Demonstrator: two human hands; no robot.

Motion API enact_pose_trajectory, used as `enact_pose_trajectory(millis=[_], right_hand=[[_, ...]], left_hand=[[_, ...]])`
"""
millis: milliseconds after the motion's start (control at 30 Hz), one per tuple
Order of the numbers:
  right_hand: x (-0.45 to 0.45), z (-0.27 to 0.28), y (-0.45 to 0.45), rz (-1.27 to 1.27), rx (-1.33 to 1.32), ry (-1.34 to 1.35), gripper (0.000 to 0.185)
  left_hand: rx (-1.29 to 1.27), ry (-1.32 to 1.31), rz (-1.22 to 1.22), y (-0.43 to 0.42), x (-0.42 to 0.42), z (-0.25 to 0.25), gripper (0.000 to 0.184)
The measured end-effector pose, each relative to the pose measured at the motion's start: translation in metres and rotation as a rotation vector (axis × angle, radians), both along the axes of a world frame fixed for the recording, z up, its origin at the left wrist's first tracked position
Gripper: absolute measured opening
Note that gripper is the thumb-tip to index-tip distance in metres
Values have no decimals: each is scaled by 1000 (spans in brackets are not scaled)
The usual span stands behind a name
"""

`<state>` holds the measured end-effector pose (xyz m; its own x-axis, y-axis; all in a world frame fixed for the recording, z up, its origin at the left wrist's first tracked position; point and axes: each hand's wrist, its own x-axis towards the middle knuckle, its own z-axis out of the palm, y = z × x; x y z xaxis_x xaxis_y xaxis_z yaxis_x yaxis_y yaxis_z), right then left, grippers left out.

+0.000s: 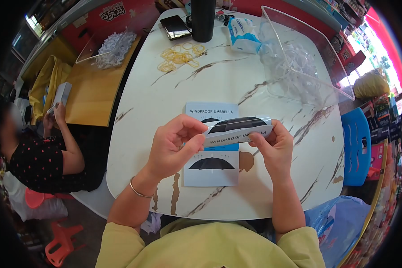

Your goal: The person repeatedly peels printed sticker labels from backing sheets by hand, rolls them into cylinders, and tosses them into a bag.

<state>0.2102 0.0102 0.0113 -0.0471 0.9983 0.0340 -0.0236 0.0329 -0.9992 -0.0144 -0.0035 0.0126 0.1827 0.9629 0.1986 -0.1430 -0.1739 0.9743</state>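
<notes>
A glossy printed umbrella card, reading "WINDPROOF UMBRELLA" and showing a black umbrella, is folded or curled between my hands above the table. My right hand pinches its right end, thumb in front and fingers behind. At its left end, my left hand has thumb and index finger closed around the edge. Directly beneath, on the tabletop, lie more printed cards with the same umbrella picture and a blue band; the held card partly covers them, so I cannot tell how many there are.
On the white table are yellow rubber bands, a phone, a black bottle, a blue-white packet and a clear bin of clear plastic pieces. A co-worker sits left, holding a white box. A blue chair stands right.
</notes>
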Motion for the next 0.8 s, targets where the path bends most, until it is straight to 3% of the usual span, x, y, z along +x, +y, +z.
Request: enact_pose_trajectory(millis=[800], right_hand=[[4,-3,2,56,9,27,15]], left_hand=[[65,68,69,2,2,-2,10]])
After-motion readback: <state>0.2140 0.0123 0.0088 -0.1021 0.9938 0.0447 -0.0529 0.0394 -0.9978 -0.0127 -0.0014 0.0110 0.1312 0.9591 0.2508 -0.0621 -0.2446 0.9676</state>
